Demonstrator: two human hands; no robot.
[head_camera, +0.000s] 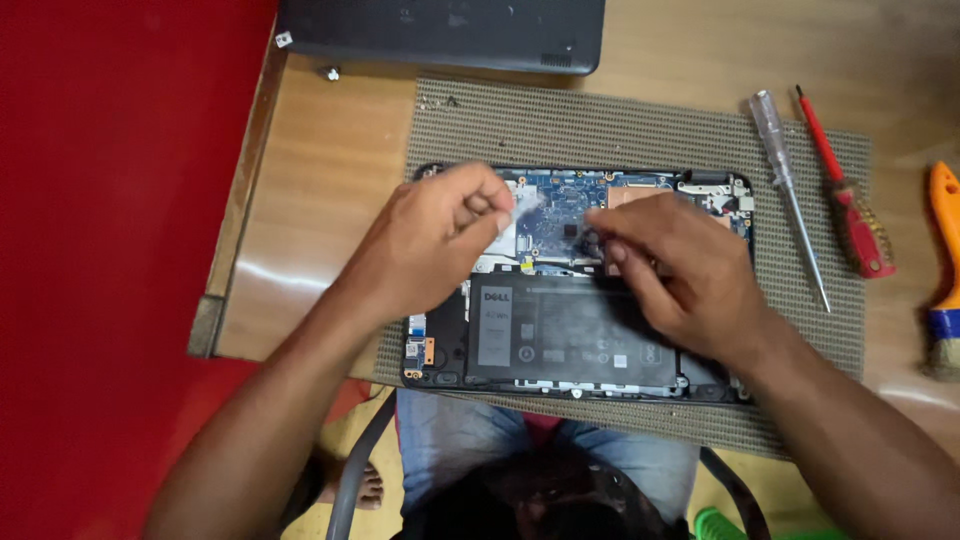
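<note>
Opened laptop (575, 290) shows blue board, black battery.

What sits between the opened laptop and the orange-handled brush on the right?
Head view: two screwdrivers lie between the laptop and the brush, a clear-handled one and a red-handled one, both on the woven mat.

The scene is viewed from one head-worn camera, aimed steeply down and close, with the mat (640, 130) stretched toward 12 o'clock.
</note>
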